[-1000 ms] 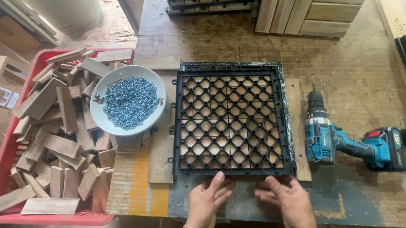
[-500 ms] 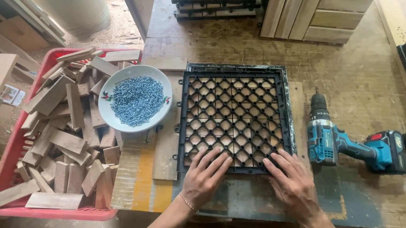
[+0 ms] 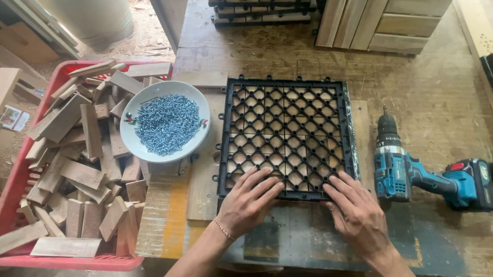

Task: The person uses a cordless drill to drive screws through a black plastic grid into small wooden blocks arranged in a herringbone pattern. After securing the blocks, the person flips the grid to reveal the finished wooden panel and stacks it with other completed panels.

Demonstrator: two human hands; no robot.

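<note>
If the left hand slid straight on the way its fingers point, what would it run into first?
Probably nothing beyond the black plastic lattice grid that the left hand already rests on; further on lies bare worn wooden workbench.

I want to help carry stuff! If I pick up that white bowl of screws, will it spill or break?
Probably heavy for its size: the white bowl is heaped with blue-grey screws. It sits on uneven wood blocks, so it may tip when nudged. It looks like glazed china, likely to break if dropped.
</note>
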